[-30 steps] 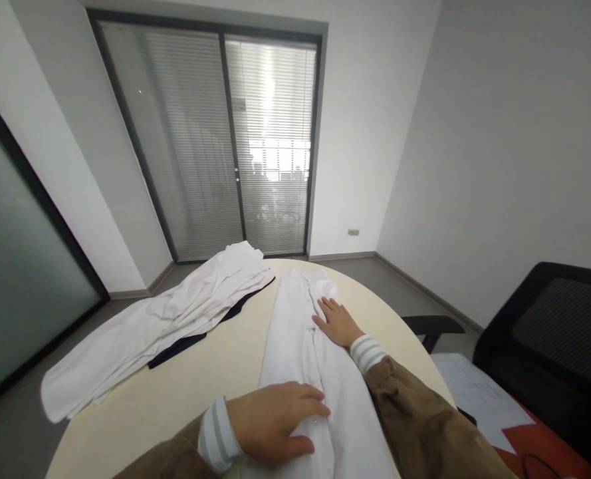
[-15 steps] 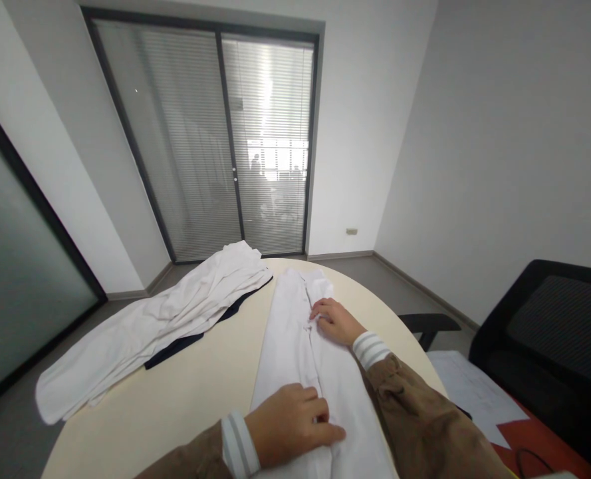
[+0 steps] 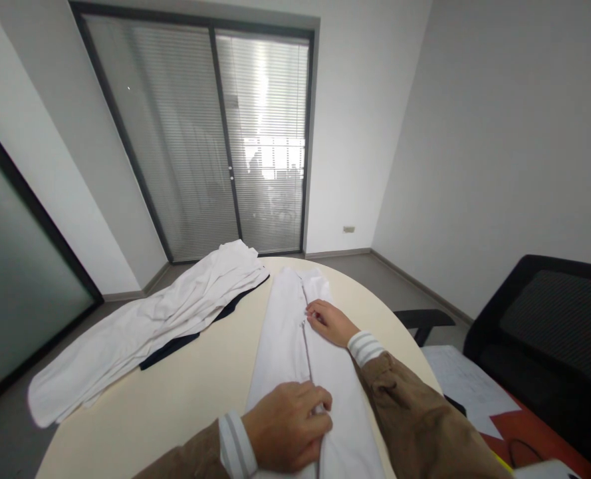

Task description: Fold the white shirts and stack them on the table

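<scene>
A pale, rounded surface (image 3: 190,389) fills the lower middle of a room with plain, light walls (image 3: 365,120) and a grey floor (image 3: 389,286). Beyond its far edge stands a dark-framed glass partition (image 3: 175,166) with slatted blinds, brighter on its right side, and a frosted panel (image 3: 20,266) closes the far left. A white garment (image 3: 282,346) lies lengthwise on the surface in front of the person, a long opening running down it. Apart from it, to the left, a heap of white cloth (image 3: 165,319) rests partly over dark blue cloth (image 3: 175,349) and hangs past the surface's left edge. To the right are a black chair (image 3: 539,332), papers (image 3: 467,379), something red (image 3: 514,419) and a thin cable (image 3: 524,447). The left hand (image 3: 288,426) covers the garment's near part, while the right forearm hides some of the surface's right side. The left hand is half closed over the opening, and the right hand (image 3: 331,324) has bent fingertips at the opening farther up; whether either pinches the fabric cannot be told. In count: two hands, one garment in front, one white heap, one chair.
</scene>
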Available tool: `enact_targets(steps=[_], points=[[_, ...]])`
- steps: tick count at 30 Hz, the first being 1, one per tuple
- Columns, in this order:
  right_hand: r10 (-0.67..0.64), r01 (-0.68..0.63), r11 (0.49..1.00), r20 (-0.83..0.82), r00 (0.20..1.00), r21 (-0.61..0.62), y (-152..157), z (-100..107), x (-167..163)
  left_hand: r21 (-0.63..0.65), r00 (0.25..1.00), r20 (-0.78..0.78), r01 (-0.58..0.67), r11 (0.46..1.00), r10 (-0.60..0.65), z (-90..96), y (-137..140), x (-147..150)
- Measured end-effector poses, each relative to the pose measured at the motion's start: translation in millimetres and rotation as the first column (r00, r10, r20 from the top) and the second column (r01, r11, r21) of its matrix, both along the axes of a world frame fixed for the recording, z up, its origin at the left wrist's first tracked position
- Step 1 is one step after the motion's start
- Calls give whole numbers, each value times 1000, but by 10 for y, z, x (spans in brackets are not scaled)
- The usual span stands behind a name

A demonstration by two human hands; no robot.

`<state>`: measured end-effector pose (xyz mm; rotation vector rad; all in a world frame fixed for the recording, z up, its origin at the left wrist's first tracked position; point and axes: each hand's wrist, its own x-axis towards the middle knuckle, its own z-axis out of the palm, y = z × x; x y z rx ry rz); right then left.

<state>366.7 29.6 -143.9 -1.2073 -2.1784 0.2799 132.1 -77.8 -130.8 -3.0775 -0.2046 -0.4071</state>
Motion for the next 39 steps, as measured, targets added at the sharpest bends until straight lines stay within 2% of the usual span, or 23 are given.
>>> enact_targets(steps=[5, 13, 18, 26, 30, 39], points=[[28, -29, 999, 50, 998, 14, -10, -15, -32, -27, 994, -66, 91, 996, -92, 18, 12, 12], [20, -21, 1000, 98, 995, 13, -15, -31, -19, -8, 971, -33, 235, 972, -235, -23, 1, 0], [28, -30, 999, 131, 991, 12, -26, -9, -22, 46, 965, -33, 262, 964, -261, -110, -80, 7], [2, -4, 1000, 121, 993, 15, -37, -7, -46, -2, 961, -2, 277, 961, -277, -210, -84, 26], [-12, 11, 1000, 139, 990, 9, -49, 11, -56, -25, 958, -43, 281, 959, -282, -198, -77, 33], [-51, 49, 999, 148, 988, 18, -92, 25, -218, -44, 963, -13, 267, 963, -268, -120, -72, 47]])
